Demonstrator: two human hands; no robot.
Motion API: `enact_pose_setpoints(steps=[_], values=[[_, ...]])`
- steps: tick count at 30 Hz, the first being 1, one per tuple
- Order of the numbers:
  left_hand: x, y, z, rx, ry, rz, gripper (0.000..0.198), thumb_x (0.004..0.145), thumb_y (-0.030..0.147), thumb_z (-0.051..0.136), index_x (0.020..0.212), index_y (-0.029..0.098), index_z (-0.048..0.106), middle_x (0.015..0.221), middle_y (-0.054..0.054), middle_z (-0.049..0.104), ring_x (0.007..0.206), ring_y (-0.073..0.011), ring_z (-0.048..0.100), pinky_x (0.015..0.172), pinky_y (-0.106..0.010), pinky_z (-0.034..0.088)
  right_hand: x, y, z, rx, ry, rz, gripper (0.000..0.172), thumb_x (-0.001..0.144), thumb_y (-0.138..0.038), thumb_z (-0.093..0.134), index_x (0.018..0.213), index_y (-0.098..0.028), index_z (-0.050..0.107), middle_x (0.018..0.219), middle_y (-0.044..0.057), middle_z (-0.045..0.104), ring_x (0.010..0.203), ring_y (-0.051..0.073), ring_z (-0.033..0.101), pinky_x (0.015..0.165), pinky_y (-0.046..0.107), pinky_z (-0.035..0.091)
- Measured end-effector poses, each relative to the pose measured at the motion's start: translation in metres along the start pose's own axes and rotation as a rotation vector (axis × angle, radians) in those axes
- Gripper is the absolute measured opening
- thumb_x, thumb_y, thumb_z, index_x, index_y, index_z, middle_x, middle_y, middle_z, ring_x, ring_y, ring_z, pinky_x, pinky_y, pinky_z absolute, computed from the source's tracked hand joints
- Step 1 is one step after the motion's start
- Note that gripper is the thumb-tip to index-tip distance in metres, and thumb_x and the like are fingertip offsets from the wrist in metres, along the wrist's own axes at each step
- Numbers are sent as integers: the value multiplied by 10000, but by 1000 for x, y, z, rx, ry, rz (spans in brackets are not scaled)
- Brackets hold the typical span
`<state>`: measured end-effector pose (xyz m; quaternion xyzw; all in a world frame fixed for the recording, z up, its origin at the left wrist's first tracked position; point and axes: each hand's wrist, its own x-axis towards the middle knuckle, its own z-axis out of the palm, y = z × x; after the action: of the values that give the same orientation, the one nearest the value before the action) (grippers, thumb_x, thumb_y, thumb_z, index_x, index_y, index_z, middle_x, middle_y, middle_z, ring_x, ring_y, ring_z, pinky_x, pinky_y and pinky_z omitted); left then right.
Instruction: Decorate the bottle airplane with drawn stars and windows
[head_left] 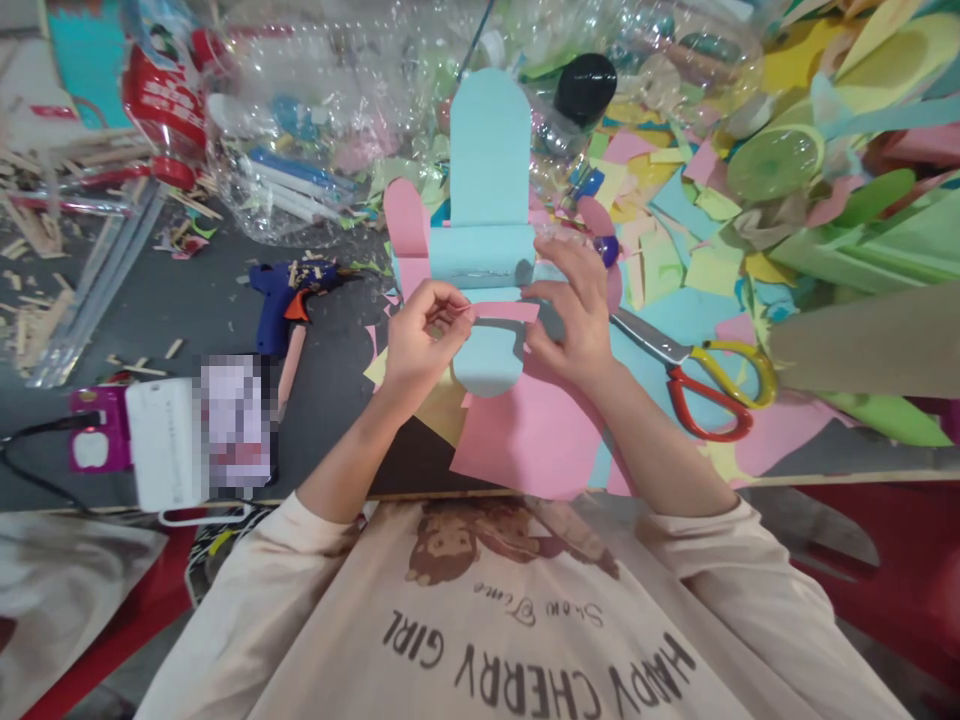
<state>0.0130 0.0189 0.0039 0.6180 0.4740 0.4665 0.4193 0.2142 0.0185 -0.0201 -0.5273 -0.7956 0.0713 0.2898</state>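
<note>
My left hand (429, 328) pinches the left end of a narrow pink paper strip (502, 311). Around the strip's right end, the fingers of my right hand (571, 310) are curved and spread, with the thumb close to that end; whether they touch it I cannot tell. Just beyond lies a light blue paper-covered cylinder (480, 252). A long rounded blue paper piece (490, 150) extends behind it, and a shorter rounded blue flap (487, 360) is in front. Pink rounded paper pieces (406, 220) stick out at the sides. Scissors (690, 365) with red and yellow handles lie beside my right forearm.
A blue glue gun (281, 300) lies on the left, near a phone (236, 420) and a white power bank (166, 445). Clear plastic bottles (315, 110) crowd the back. Coloured paper scraps (675, 240) cover the right side, and pink sheets (532, 430) lie at the front edge.
</note>
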Motion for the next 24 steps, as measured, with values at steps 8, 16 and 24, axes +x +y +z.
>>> enact_pose_setpoints(steps=[8,16,24], values=[[-1,-4,1,73,23,31,178,856,357,665,799,220,565,681,40,584,575,-82,564,523,-194,435,4,-2,-1,126,236,-134,366,987,-448,276,806,-277,546,1215,75,668,1236,258,568,1073,575,416],[2,-6,-11,447,157,164,135,860,332,645,968,252,624,847,-12,614,751,-151,596,733,-300,502,17,5,-8,64,83,-59,383,1019,-417,225,917,-283,570,1303,83,614,1301,251,525,1082,600,411],[4,-5,-18,707,211,179,261,826,365,677,1049,288,566,1261,-76,573,1243,-289,522,1065,-529,378,27,11,3,43,31,2,407,1026,-381,190,1063,-303,588,1417,66,531,1366,247,445,1128,550,370]])
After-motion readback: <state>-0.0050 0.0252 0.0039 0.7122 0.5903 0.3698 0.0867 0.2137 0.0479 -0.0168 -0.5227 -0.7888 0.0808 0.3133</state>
